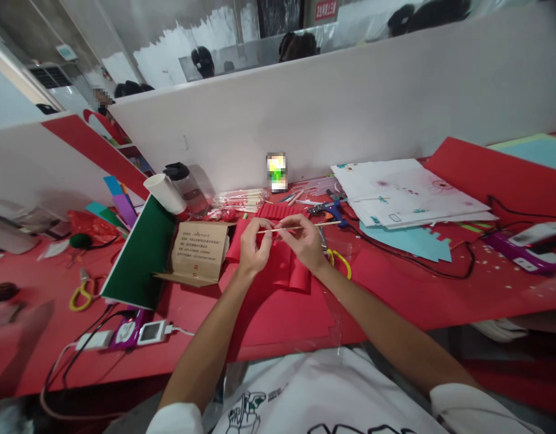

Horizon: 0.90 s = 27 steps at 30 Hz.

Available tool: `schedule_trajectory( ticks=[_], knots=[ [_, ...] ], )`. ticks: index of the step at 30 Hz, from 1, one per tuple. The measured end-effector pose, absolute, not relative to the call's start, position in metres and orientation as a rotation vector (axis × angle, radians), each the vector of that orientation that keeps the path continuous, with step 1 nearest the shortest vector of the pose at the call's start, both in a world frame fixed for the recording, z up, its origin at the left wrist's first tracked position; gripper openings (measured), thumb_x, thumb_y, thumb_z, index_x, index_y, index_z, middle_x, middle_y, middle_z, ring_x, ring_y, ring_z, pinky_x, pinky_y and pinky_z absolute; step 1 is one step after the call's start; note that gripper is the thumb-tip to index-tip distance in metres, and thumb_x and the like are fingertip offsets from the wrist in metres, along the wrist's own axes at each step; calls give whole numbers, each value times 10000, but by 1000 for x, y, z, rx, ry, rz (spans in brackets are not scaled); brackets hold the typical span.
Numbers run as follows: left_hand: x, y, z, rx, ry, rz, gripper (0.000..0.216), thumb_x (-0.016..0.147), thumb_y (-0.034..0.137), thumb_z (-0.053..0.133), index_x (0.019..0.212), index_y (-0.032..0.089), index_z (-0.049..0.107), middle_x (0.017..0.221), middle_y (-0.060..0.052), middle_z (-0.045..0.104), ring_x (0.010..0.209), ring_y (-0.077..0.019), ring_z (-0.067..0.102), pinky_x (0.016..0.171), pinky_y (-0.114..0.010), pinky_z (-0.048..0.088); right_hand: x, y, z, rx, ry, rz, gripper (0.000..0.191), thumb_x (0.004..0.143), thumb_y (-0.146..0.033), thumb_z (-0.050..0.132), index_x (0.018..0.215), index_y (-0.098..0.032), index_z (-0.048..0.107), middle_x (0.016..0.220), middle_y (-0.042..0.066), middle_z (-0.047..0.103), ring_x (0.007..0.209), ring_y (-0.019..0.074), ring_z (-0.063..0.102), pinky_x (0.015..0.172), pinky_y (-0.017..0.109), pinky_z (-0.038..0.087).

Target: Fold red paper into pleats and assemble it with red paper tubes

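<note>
Skewer (300,227): I see my left hand (255,244) and right hand (305,241) pinching it with closed fingertips, pleated red paper (287,265) just beneath them.

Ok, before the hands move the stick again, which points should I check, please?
1. Left hand pinches the thin wooden stick: ok.
2. Right hand also holds the stick: ok.
3. Stick lies over the folded red paper: ok.
4. Stick glued to the paper: cannot tell.
5. Glue gun lies apart from both hands: ok.
6. Yellow-handled scissors touch the right wrist: cannot tell.
</note>
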<state>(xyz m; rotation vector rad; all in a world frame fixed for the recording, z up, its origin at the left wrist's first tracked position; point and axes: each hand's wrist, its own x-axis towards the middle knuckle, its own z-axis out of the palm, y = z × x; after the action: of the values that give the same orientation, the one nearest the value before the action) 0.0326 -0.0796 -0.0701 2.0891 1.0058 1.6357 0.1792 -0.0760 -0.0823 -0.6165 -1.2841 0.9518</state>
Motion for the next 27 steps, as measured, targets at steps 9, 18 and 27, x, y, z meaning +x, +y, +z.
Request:
schedule_trajectory(
  ticks=[9, 18, 27],
  knots=[
    [28, -73, -71, 1973, 1040, 1685, 124, 949, 296, 524, 863, 211, 555, 897, -45, 650, 860, -201, 620, 820, -345, 486, 189, -75, -79, -573, -1469, 821, 121, 905, -356, 675, 953, -250, 707, 1090, 65, 658, 1031, 206, 656, 758, 317, 615],
    [26, -72, -74, 1977, 975, 1699, 136, 946, 316, 538, 860, 211, 549, 926, -56, 653, 880, -208, 620, 834, -360, 486, 196, -66, -82, -645, -1413, 871, 188, 880, -425, 699, 934, -245, 712, 979, 44, 696, 834, 180, 669, 666, 302, 608],
    [28, -76, -73, 1992, 965, 1663, 176, 955, 365, 530, 874, 209, 528, 925, -58, 641, 889, -201, 612, 845, -356, 480, 195, -70, -79, -658, -1365, 883, 173, 859, -394, 724, 916, -232, 702, 914, 31, 717, 768, 170, 684, 650, 302, 605]
  ],
)
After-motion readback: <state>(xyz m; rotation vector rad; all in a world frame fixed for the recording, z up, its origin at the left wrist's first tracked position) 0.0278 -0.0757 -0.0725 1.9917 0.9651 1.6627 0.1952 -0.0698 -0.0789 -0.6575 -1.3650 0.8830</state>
